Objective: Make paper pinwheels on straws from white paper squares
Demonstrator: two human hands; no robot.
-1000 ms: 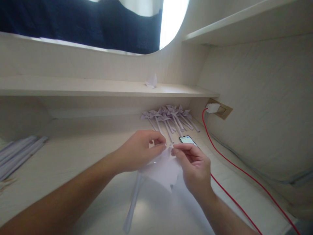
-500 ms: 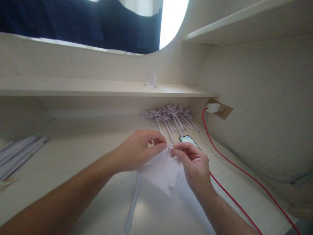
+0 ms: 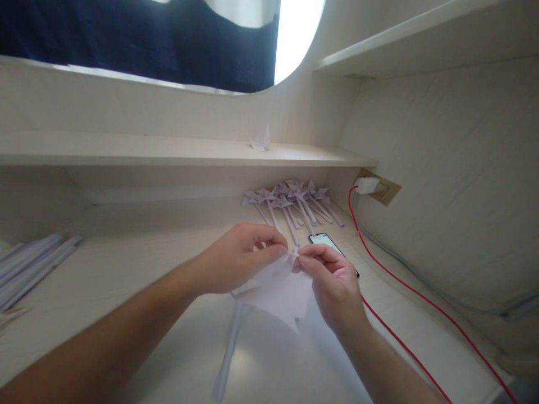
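Folding one more paper pinwheel
Our left hand [image 3: 236, 261] and right hand [image 3: 332, 280] pinch the paper [image 3: 280, 292] mid-frame, half-folded; finished pinwheels [image 3: 290, 199] lie above, strips [image 3: 29, 266] wait left.

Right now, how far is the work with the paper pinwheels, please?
Done: a bunch of finished pinwheels lies at the back of the desk. In hand: the left hand and the right hand pinch one folded white paper piece at its top, above a paper stick on the desk. Left: a pile of paper sticks waits at the left edge.
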